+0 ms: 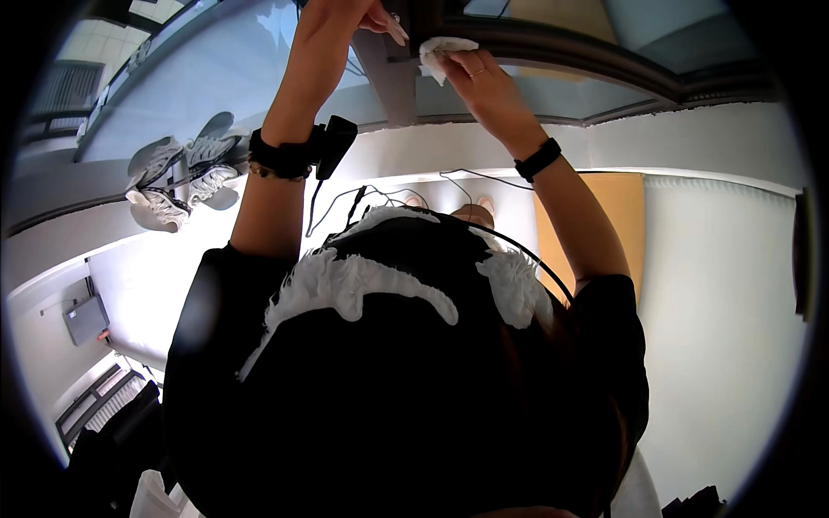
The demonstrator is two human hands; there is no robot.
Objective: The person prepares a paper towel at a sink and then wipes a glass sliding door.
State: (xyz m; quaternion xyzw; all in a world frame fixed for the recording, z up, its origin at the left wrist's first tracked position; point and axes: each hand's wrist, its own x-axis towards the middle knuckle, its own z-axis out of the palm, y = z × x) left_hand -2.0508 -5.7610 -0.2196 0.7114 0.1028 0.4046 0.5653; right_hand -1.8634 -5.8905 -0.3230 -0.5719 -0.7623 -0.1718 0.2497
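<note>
My right hand [486,90] pinches a crumpled white cloth or tissue [447,52] against the dark brown window frame [570,42]. A black band circles that wrist. Farther up and to the left, my left hand [379,19] is beside the frame's upright [388,84], partly cut off by the top edge. Its fingertips point toward the frame; whether they touch it is unclear, and nothing shows in them. The left wrist carries a black strap with a small black device [335,147]. Window glass [220,78] spreads on both sides of the upright.
A pair of pale lace-up sneakers [162,210] rests by the glass at left, mirrored in it. Below the frame runs a white sill [453,147]. Thin dark cables [356,201] hang ahead of my torso. A tan board [589,213] lies at right, beside a pale surface [719,259].
</note>
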